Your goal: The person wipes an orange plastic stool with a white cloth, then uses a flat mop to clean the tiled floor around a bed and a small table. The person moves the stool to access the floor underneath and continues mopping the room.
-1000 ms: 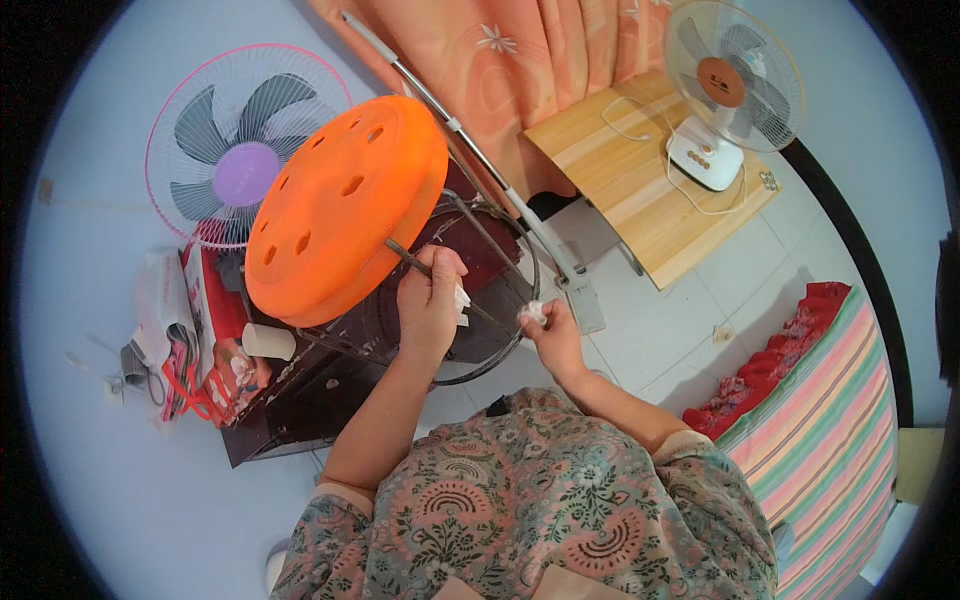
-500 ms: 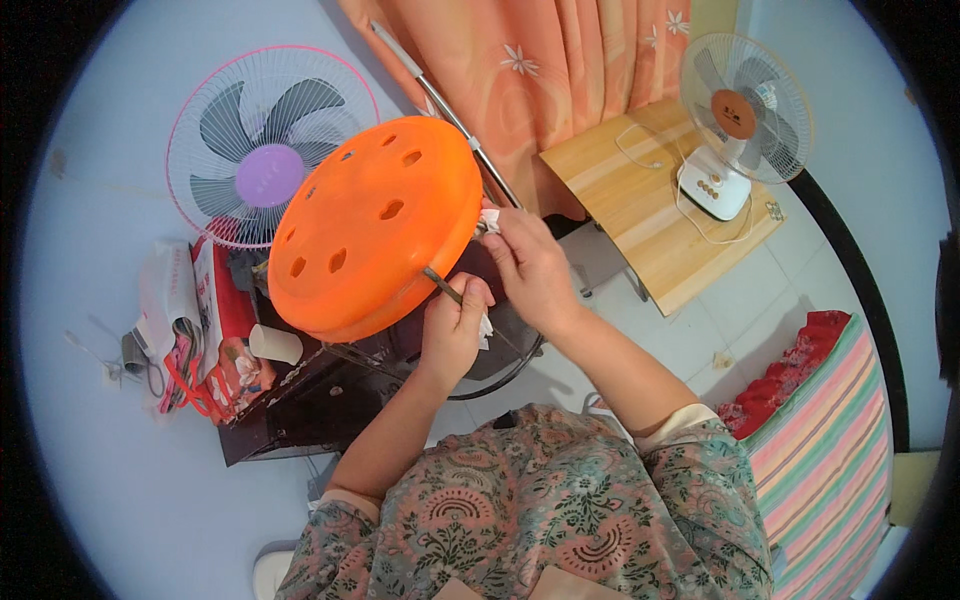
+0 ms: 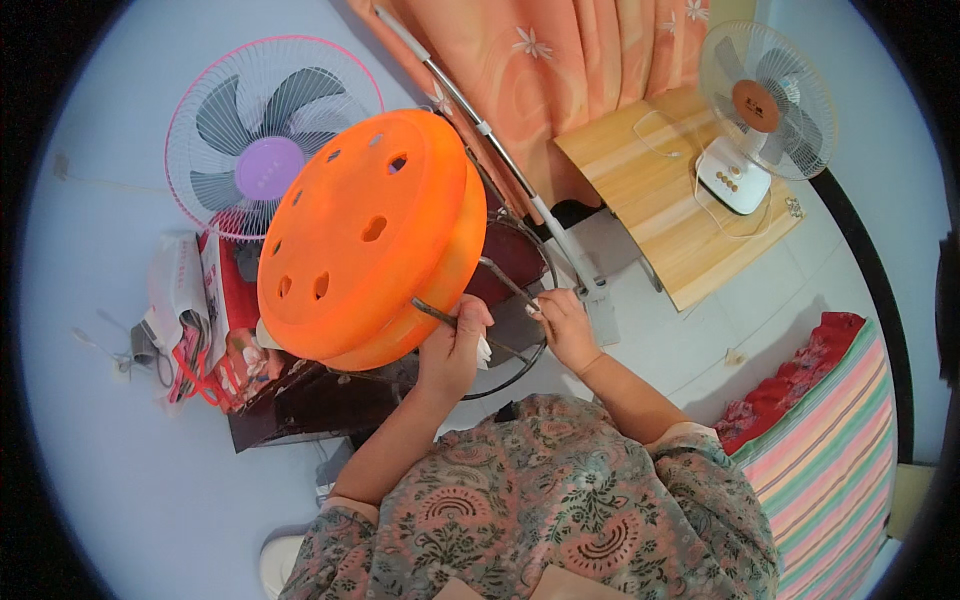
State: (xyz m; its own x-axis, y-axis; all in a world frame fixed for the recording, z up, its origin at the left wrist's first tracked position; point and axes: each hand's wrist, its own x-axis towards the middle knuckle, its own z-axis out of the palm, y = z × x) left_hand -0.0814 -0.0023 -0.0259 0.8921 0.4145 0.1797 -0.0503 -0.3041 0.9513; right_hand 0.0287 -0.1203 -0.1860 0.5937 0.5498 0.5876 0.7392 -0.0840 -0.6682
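A stool with a round orange plastic seat [image 3: 350,240], pierced by several holes, is held up tilted before me, its dark metal legs pointing toward my body. My left hand [image 3: 452,345] is closed round one leg close below the seat, with a bit of white tissue showing by its palm. Farther right, my right hand [image 3: 568,328] pinches a small white tissue [image 3: 533,309] against another metal leg [image 3: 508,278]. A dark ring joins the legs lower down. The far legs are hidden behind the seat.
A fan with a purple hub [image 3: 268,168] stands behind the stool, bags [image 3: 190,300] to the left. A wooden table [image 3: 640,180] carries a second fan [image 3: 757,105]. A silver pole [image 3: 485,128] leans by the orange curtain [image 3: 590,60]; a striped cloth [image 3: 825,450] lies right.
My right hand has slid down the leg, away from the seat and toward me, with the tissue. The seat has tilted more onto its edge; my left hand keeps its grip.
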